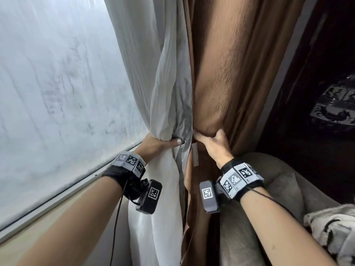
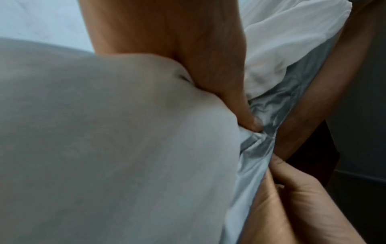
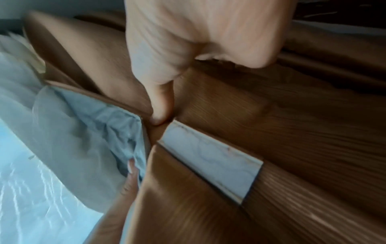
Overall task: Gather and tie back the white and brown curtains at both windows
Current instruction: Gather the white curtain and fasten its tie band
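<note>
A: What's hard to make out here?

B: A fair amount. The left hand (image 1: 159, 144) is wrapped round the gathered white curtain (image 1: 169, 104), so only the thumb and the back of the hand show from the head view; the other fingers are behind the cloth. The left wrist view is blurred, with white fabric filling most of it.

A: And the right hand?

B: The right hand (image 1: 215, 144) grips a bunched fold of the brown curtain (image 1: 226, 77), thumb on the near side, fingers curled in under the bulge. The right wrist view is streaked with motion blur, though it shows a fingertip pressed in where brown and grey cloth meet.

A: Where do the curtains sit?

B: They hang side by side just right of the window (image 1: 57, 83), white nearer the glass, brown toward the dark room. Both are pinched in at hand level, the two hands close together. The tops and bottoms of both are cut off by the frame.

A: Anything else?

B: A pale flat strip (image 3: 211, 161) lies against the brown cloth just under the right hand; whether it is a tie or a label I cannot tell. A grey armchair (image 1: 269, 217) stands below right, and something whitish on it is cut off at the edge.
</note>
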Demonstrator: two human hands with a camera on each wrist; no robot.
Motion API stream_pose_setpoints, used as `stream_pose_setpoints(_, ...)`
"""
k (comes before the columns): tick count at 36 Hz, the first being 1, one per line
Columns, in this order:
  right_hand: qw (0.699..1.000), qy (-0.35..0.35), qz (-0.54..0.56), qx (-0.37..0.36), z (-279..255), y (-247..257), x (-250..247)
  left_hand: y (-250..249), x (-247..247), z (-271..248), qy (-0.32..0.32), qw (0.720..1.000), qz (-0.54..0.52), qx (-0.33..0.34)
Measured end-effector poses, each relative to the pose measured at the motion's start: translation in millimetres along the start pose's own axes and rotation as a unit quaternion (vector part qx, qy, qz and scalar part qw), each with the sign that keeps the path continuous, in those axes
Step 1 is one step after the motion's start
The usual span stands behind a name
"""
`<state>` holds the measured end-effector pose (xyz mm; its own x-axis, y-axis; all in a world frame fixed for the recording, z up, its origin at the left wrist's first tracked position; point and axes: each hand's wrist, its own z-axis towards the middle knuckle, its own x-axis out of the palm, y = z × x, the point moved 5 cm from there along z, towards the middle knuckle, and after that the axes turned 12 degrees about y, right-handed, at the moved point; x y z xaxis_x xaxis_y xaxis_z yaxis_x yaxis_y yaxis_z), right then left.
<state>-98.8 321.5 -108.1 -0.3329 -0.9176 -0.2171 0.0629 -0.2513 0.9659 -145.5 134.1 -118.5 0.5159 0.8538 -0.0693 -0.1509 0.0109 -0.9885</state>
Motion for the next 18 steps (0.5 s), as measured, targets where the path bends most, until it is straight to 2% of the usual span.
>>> stream_pose_setpoints(4,1.0,0.013,0.016,-0.009,-1,6,19,0,5,-5,0.072,0.996,-0.049,-0.018)
stream_pose_setpoints(9,0.998,0.013,-0.005,-0.068,0,11,41,-1,-5,-8,0.075,0.995,-0.056,-0.024)
stream_pose_setpoints(15,0.986,0.101,-0.024,-0.131,-7,26,70,-10,-12,-8,0.13,0.988,-0.054,-0.07)
stream_pose_setpoints(18,0.98,0.142,-0.049,-0.131,-7,35,77,-18,-14,-9,0.141,0.985,-0.044,-0.084)
